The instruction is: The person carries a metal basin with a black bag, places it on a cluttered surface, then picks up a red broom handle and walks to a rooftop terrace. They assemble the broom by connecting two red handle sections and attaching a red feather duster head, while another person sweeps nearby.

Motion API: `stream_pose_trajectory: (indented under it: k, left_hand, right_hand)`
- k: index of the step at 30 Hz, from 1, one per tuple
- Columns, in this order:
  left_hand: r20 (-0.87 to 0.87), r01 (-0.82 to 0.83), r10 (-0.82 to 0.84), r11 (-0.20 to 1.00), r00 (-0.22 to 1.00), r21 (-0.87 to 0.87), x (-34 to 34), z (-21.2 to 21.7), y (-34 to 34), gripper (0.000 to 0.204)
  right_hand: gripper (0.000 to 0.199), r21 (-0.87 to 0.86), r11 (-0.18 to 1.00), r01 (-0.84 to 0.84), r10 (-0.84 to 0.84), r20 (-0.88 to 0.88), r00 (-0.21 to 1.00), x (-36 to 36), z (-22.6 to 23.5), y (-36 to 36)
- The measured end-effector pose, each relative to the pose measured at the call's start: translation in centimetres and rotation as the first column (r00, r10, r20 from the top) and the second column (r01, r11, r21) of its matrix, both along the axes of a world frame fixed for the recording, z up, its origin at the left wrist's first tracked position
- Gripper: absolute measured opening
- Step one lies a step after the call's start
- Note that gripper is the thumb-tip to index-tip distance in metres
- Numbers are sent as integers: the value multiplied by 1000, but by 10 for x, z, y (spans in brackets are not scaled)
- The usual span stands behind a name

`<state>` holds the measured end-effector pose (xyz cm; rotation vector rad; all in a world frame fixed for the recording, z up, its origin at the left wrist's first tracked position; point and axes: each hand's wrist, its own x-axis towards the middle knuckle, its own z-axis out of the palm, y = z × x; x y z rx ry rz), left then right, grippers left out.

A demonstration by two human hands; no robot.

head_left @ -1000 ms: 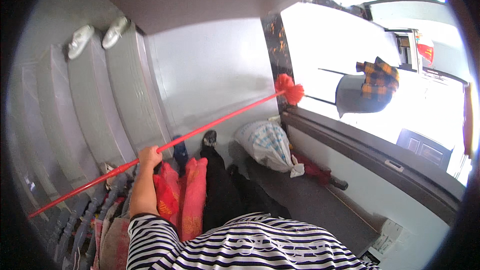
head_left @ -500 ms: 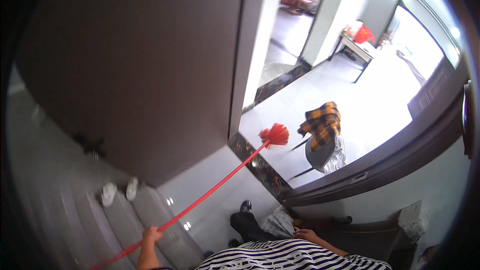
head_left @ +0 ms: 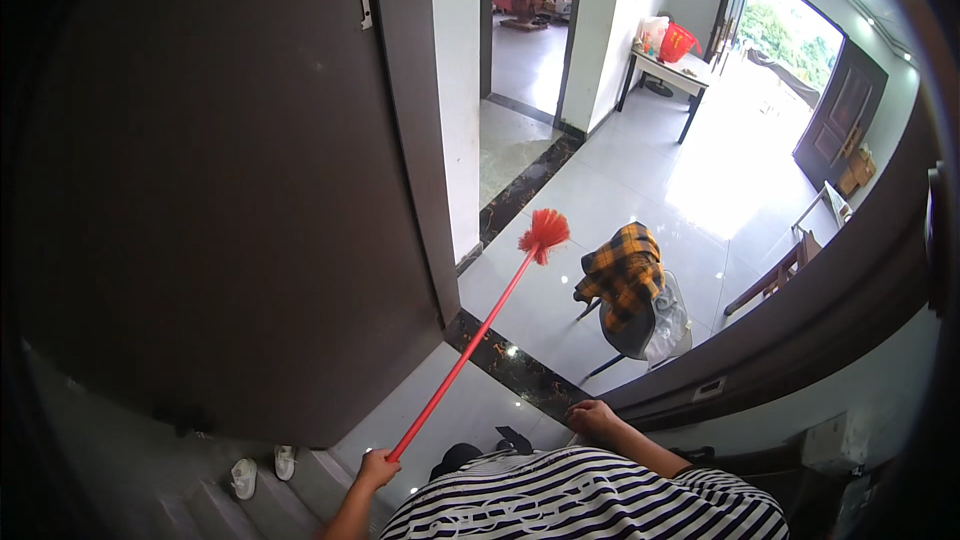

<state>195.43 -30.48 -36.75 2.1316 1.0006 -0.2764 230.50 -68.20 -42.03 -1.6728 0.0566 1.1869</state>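
Note:
My left hand (head_left: 377, 467) is closed round the long red handle of a brush (head_left: 447, 380). The handle slants up and away to the right. Its round head of red bristles (head_left: 545, 231) hangs in front of the doorway, beyond the dark threshold strip. My right hand (head_left: 594, 421) is held out to the right of my striped shirt, above the threshold's near end. Its fingers are curled; a little pale material shows below them, and what they hold, if anything, I cannot make out.
A brown door (head_left: 230, 190) stands at the left. White shoes (head_left: 244, 478) rest on the steps (head_left: 208, 510) below it. Past the threshold (head_left: 515, 353), a chair (head_left: 631, 336) carries a plaid shirt (head_left: 625, 275). Farther off, a table (head_left: 667, 70) holds a red basket (head_left: 679, 42).
My view has swung and moved toward the doorway. My left hand and the brush have shifted right, with the handle steeper. My right hand has risen and its fingers have curled.

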Motion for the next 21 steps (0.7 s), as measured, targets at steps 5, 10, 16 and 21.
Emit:
stream_pose_trajectory:
  k: [5, 10, 16, 21]
  left_hand:
    - [103, -37, 34, 999, 994, 28, 48, -10, 19, 17]
    - [173, -19, 44, 989, 984, -144, 93, -59, 85, 17]
    - [287, -5, 58, 983, 956, -181, 194, -47, 121, 20]
    - [172, -59, 239, 729, 956, -682, 291, -35, 133, 25]
  right_hand:
    - [29, -121, 991, -64, 75, 95, 993, 17, 30, 52]
    - [28, -218, 975, -39, 60, 89, 994, 23, 25, 90]
    - [27, -239, 971, 25, -8, 71, 997, 44, 42, 116]
    - [25, -245, 968, 48, -5, 174, 985, 67, 25, 111]
